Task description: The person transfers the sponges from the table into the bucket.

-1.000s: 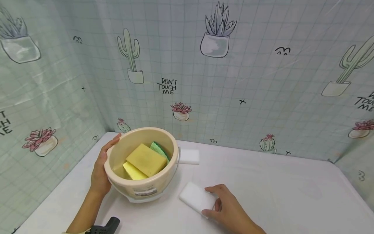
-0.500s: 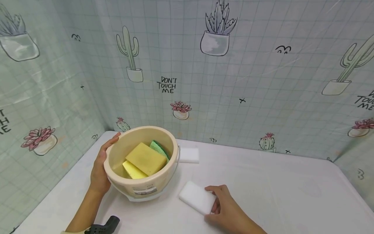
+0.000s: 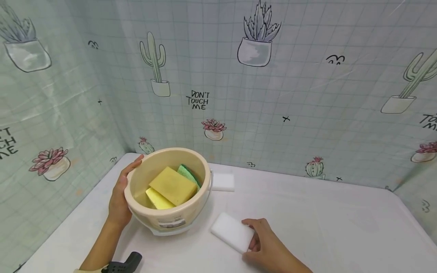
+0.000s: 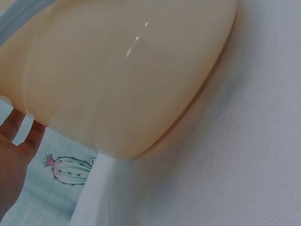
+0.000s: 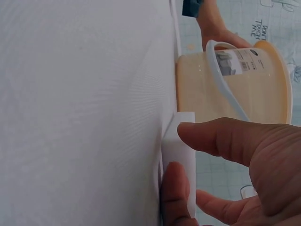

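Note:
A cream bucket (image 3: 184, 215) stands at the left of the white table, tilted slightly in the head view. My left hand (image 3: 120, 203) lies along its outer left wall, with extended fingers touching it up to the rim. Inside rest a dull yellow sponge (image 3: 173, 185), a brighter yellow sponge (image 3: 157, 200) partly under it, and a green sponge (image 3: 187, 173). Right of the bucket lies a white sponge (image 3: 232, 232), flat on the table. My right hand (image 3: 269, 244) pinches its near right end between thumb and fingers; the right wrist view shows the thumb (image 5: 216, 136) against it.
Another white block (image 3: 223, 182) lies behind the bucket, partly hidden by it. The bucket's pale handle (image 5: 223, 87) hangs down its side. A cactus-print curtain (image 3: 290, 94) closes off the back and both sides of the table (image 3: 334, 227).
My right thumb and fingers have closed onto the end of the white sponge. The bucket and left hand have stayed in place; the head view has shifted slightly.

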`<state>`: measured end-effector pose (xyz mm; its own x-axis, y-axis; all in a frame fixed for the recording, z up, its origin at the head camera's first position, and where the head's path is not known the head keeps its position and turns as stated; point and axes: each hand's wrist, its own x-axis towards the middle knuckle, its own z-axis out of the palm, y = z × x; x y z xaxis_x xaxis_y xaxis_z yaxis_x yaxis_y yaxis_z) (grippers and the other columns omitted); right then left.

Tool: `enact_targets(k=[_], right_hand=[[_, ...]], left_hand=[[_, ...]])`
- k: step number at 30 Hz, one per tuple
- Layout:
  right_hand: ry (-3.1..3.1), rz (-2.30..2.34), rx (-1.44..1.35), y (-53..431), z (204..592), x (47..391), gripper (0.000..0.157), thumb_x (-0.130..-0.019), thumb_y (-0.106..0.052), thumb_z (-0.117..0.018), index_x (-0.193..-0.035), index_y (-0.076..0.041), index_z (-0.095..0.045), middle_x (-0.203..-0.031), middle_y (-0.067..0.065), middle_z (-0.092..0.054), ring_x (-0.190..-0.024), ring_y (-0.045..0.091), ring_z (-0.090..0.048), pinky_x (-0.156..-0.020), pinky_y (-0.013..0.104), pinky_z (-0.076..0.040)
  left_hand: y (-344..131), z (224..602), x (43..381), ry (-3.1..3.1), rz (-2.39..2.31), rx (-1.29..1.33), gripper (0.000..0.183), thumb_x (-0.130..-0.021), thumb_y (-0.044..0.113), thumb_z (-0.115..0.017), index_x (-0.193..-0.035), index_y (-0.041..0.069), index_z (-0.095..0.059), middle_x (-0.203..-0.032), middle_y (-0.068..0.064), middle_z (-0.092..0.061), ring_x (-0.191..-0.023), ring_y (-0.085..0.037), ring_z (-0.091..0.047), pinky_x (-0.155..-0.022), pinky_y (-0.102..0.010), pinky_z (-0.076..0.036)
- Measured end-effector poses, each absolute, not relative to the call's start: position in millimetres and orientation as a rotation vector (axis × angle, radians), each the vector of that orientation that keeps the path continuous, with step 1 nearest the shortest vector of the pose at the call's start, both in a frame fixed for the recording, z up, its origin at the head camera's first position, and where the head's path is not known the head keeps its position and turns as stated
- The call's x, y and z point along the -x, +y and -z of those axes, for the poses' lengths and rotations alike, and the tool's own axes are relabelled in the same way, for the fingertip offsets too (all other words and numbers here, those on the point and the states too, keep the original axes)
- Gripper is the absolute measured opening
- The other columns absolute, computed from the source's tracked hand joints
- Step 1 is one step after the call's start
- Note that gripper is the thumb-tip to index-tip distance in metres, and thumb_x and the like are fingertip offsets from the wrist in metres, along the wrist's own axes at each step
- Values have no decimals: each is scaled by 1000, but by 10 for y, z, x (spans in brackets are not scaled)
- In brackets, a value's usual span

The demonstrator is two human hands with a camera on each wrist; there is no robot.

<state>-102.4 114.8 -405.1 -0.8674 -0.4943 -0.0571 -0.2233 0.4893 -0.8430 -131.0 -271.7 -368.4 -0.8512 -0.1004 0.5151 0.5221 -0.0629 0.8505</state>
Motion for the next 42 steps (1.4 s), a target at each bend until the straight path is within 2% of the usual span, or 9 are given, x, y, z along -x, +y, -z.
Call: enact_targets(k=[16, 42], right_hand=[[2471, 1348, 614, 1141, 4050, 1023, 66, -69, 4, -75, -128, -1, -48, -101, 7, -42, -72, 8, -50, -63, 20, -48], [2447, 1352, 610, 1161, 4024, 1024, 67, -72, -5, -80, -130, -4, -48, -99, 4, -45, -73, 9, -53, -64, 21, -49]], left_hand=[[-2725, 3707, 1321, -1783, 1962, 473, 52, -104, 33, -23, -142, 1, -38, -154, -9, -27, -142, -20, -18, -110, -22, -22], [-2725, 3704, 1331, -1766, 1963, 513, 52, -103, 33, -23, -142, 0, -38, -154, -9, -28, -142, -20, -19, -110, -22, -23]])
